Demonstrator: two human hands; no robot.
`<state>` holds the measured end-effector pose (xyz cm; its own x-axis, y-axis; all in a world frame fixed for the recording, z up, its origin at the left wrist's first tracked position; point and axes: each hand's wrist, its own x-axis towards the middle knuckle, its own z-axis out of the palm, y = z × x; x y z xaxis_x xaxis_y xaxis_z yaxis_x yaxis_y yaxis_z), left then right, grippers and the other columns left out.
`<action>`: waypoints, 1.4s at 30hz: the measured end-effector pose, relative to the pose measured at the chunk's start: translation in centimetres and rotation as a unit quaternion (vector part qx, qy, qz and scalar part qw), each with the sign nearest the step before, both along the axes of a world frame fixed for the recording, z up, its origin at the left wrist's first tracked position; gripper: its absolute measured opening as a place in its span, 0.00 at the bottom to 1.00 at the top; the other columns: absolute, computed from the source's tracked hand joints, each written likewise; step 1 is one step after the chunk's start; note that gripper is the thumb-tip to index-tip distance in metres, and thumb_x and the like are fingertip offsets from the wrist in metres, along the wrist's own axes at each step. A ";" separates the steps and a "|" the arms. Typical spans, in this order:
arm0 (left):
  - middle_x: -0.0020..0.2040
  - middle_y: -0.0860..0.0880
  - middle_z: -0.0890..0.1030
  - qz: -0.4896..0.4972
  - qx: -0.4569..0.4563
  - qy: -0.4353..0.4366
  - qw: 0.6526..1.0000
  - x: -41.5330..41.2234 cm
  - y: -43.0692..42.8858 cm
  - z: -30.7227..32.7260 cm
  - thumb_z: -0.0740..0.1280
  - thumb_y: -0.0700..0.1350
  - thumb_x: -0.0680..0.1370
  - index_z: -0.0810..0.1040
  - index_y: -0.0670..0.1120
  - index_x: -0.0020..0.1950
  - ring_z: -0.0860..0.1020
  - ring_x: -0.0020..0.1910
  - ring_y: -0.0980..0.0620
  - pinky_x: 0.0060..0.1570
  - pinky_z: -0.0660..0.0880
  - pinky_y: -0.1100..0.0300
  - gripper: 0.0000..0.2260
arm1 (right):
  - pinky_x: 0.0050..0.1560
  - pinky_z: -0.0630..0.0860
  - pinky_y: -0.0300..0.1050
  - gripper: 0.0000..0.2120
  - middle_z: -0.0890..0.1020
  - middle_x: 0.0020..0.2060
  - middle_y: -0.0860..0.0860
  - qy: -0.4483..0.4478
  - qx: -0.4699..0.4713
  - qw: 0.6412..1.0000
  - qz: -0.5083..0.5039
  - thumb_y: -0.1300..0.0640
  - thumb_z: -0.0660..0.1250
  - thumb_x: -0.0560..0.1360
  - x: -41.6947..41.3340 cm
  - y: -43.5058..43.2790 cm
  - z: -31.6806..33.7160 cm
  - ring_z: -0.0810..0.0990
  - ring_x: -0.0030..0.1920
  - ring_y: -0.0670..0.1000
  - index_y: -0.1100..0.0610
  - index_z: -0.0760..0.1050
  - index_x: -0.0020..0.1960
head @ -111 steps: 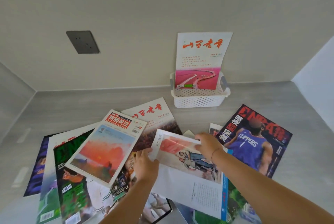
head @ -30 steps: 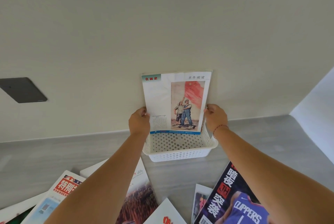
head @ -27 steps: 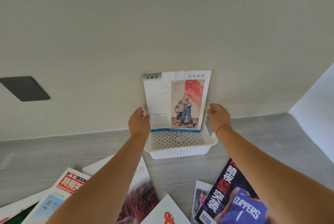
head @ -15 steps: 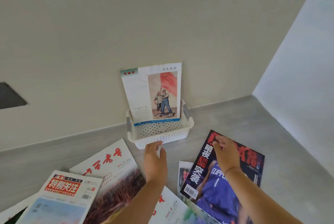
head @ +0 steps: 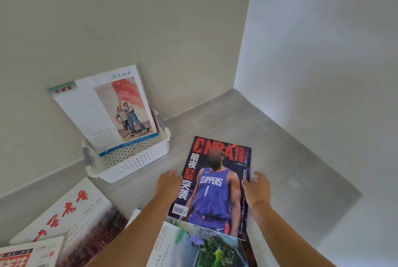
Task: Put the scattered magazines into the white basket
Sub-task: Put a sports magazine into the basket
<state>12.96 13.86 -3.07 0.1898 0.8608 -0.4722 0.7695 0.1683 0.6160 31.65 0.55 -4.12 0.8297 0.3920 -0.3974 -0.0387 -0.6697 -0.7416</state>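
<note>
**Two hands on the edges of a basketball magazine**

Both forearms reach forward from the bottom of the view, roughly parallel. The left hand (head: 169, 184) is cupped on the left edge of the basketball magazine (head: 216, 189), fingers curled round that edge; the right hand (head: 256, 189) grips the right edge, thumb on the cover and fingers behind. A thin band circles the right wrist. The magazine is held between the two hands, cover towards the camera, its lower edge over a blurred green magazine (head: 206, 249) lying beneath.

The white basket (head: 133, 159) stands on the grey floor (head: 280, 159), to the left of and beyond the hands, close to the beige wall (head: 129, 18). One magazine with a red flag picture (head: 107, 109) stands in it, leaning back on the wall. More magazines lie at lower left: one with red brush lettering (head: 64, 212) and one at the corner (head: 25, 256). Bare floor lies open between the hands and the basket, and to the right up to the white side wall (head: 323, 51).
</note>
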 end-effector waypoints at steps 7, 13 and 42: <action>0.50 0.33 0.81 -0.001 -0.092 -0.020 0.996 2.7 2.1 0.6 0.62 0.39 0.77 0.79 0.31 0.51 0.80 0.49 0.38 0.51 0.75 0.50 0.12 | 0.41 0.70 0.44 0.05 0.79 0.40 0.58 0.072 -0.013 0.997 -0.010 0.62 0.64 0.73 1.6 0.2 -0.4 0.76 0.41 0.57 0.62 0.76 0.48; 0.49 0.32 0.81 0.031 -0.123 -0.064 0.990 2.2 2.5 0.5 0.63 0.37 0.77 0.77 0.33 0.52 0.80 0.45 0.38 0.56 0.75 0.45 0.09 | 0.36 0.69 0.41 0.11 0.77 0.34 0.56 0.135 0.003 0.989 0.065 0.66 0.61 0.76 2.1 0.7 -0.4 0.74 0.35 0.54 0.60 0.75 0.36; 0.44 0.48 0.85 0.131 0.069 -0.323 0.935 -8.6 4.9 13.3 0.63 0.35 0.77 0.79 0.49 0.48 0.83 0.44 0.51 0.51 0.78 0.53 0.10 | 0.44 0.77 0.40 0.16 0.84 0.39 0.48 0.168 0.367 0.861 0.310 0.75 0.56 0.75 -1.3 13.9 16.2 0.81 0.39 0.47 0.61 0.76 0.55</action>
<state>4.37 18.75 10.19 0.1710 0.9618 -0.2138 0.1728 0.1844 0.9675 30.33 14.44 12.12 0.2578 0.9657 -0.0302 -0.1367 0.0055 -0.9906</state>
